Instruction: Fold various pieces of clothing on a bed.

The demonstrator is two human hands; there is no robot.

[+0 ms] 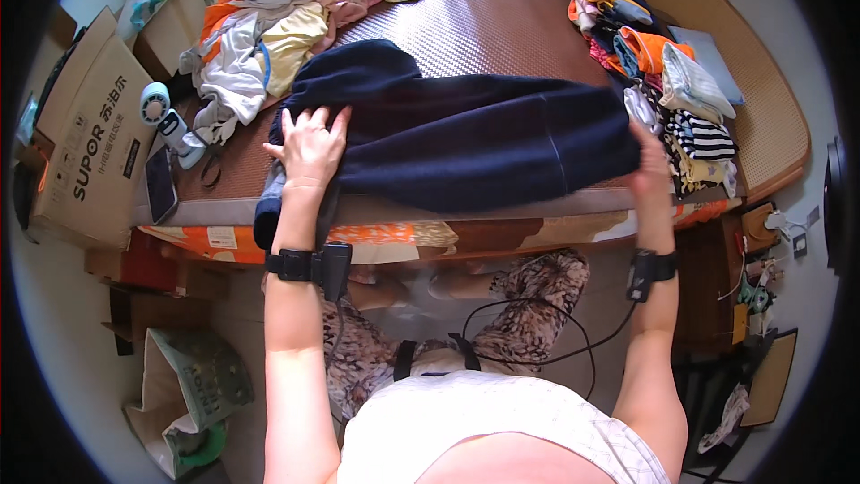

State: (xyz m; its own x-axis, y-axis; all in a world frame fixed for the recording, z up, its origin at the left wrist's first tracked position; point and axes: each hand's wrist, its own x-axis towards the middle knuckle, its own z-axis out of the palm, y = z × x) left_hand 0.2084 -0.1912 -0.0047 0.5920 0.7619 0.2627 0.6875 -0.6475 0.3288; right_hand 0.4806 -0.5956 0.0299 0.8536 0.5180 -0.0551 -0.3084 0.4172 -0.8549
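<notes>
A pair of dark navy trousers (466, 139) lies lengthwise across the near part of the bed, folded leg on leg. Its gathered waist end is at the left, and a greyish-blue bit of cloth (269, 202) shows beneath it by the bed's edge. My left hand (312, 145) rests flat on the waist end, open, fingers spread. At the far right end of the legs, my right hand (650, 161) is closed around the fabric's edge; it is slightly blurred and some fingers are hidden. The lower edge of the cloth is a little blurred too.
Loose clothes (260, 45) are heaped at the back left. Folded clothes (699, 125) are stacked at the right beside the headboard (761, 72). A small handheld fan (170, 125) and a phone (161, 184) lie near a large cardboard box (94, 125). A black cable (537, 360) hangs over my lap.
</notes>
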